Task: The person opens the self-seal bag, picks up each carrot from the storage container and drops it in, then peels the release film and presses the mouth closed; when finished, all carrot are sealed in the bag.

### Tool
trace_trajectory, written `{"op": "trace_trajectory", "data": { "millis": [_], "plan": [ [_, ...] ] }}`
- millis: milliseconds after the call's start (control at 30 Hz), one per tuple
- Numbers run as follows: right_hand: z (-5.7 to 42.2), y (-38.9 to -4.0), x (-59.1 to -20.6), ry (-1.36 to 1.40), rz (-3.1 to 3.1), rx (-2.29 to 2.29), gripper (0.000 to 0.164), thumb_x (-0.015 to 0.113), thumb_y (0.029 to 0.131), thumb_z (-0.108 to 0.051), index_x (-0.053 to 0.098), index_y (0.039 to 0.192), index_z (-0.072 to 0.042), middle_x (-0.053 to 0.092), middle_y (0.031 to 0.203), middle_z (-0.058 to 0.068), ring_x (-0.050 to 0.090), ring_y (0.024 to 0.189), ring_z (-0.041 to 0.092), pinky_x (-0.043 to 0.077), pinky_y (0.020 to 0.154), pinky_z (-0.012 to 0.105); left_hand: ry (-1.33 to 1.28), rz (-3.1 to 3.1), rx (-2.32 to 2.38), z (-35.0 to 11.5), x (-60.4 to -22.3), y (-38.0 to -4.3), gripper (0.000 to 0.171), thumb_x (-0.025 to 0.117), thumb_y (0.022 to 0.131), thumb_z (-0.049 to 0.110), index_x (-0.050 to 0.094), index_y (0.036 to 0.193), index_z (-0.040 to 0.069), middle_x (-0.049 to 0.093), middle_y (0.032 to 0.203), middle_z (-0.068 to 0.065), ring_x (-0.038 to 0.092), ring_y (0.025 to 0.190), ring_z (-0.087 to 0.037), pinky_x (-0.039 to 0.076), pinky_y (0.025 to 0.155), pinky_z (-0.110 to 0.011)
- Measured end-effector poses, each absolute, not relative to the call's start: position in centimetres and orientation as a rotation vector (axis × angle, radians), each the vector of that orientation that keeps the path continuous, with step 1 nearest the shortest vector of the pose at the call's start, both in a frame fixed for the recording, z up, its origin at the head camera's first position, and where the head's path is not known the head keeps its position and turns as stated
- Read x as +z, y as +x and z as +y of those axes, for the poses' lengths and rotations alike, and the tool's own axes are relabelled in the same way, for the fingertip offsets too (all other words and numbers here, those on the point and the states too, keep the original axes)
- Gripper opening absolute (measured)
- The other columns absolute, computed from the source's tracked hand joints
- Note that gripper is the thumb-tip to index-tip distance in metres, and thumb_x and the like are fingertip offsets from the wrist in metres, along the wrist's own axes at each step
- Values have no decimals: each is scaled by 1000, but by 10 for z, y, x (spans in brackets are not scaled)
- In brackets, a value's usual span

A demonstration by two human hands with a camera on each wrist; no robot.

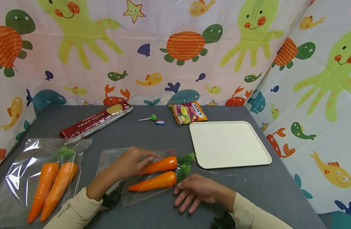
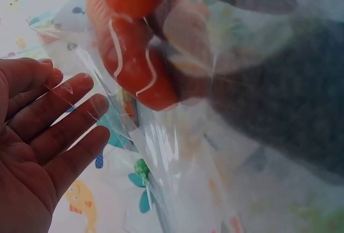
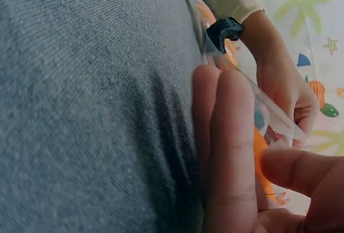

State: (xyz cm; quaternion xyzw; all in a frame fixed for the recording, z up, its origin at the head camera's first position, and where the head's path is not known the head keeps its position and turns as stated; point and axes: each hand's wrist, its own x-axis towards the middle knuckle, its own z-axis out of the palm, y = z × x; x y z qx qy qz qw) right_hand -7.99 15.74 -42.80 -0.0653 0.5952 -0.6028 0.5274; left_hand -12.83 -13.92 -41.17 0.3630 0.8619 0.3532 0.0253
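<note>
Two orange carrots (image 1: 156,181) with green tops (image 1: 185,165) lie side by side at a clear plastic bag (image 1: 135,200); the greens stick out past its right edge. My left hand (image 1: 132,163) reaches over the upper carrot and pinches the film along the bag's far side. In the right wrist view, a corner of the film (image 3: 279,117) stands raised by this hand's fingertips. My right hand (image 1: 199,190) is just below the greens, its thumb and index finger at the lower carrot's top end, the other fingers extended.
Another clear bag (image 1: 17,178) with two carrots (image 1: 53,187) lies on the left. Behind are a dark red package (image 1: 98,121), a green lollipop (image 1: 153,117), a small blue wrapped candy (image 1: 160,122) and a colourful candy bag (image 1: 188,113). A cream tray (image 1: 229,144) sits at the right.
</note>
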Motion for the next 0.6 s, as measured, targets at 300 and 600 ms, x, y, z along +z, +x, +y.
{"op": "trace_trajectory", "data": {
  "millis": [300,600],
  "plan": [
    [158,-78,-434,-200,1392,-1493,34,51,102,-18,61,123,7,71,103,17,72,84,20,59,69,34,1032,2625,1126,-140,-416,-140,39,60,98,30,65,126,3,67,120,-8,63,110,-24,50,92,-49],
    [161,-78,-434,-229,1391,-1490,36,51,102,-19,59,125,7,71,100,16,72,83,19,59,72,35,816,2621,1017,-129,-414,-173,35,55,101,27,65,126,5,66,121,-5,61,111,-21,50,93,-46]
  ]
}}
